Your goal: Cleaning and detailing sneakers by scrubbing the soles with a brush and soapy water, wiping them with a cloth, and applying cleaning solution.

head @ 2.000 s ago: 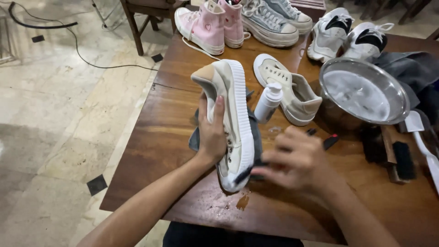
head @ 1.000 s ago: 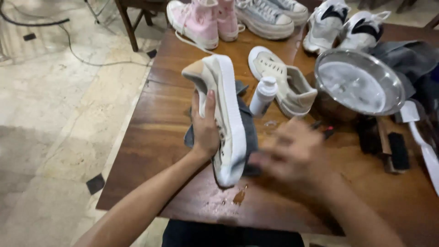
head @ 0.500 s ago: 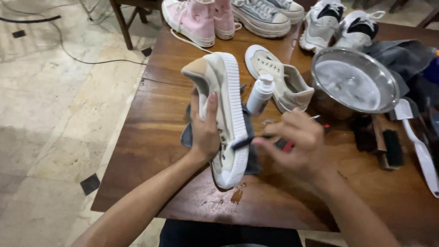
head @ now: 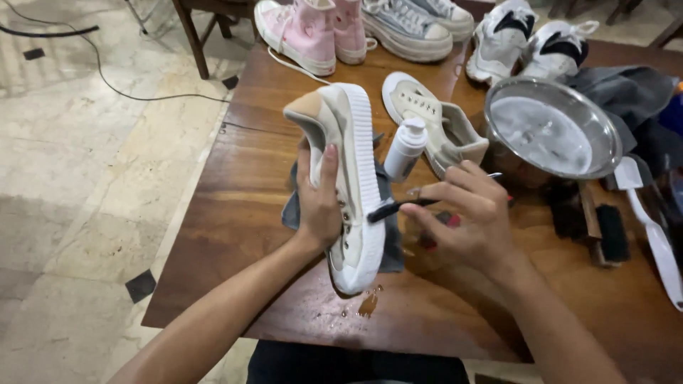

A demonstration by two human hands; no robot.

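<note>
Our left hand (head: 318, 203) grips one cream sneaker (head: 348, 178); right hand (head: 466, 213) pinches one small brush (head: 395, 208) on its sole; six other shoes on bench (head: 235, 192).

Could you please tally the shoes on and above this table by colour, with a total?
Cream or beige: 2, the sneaker held on its side in the left hand, and its mate lying by the white bottle.
Pink: 2, the high-tops.
Grey: 2, the low sneakers.
White with black: 2, the pair.
Total: 8 shoes.
</note>
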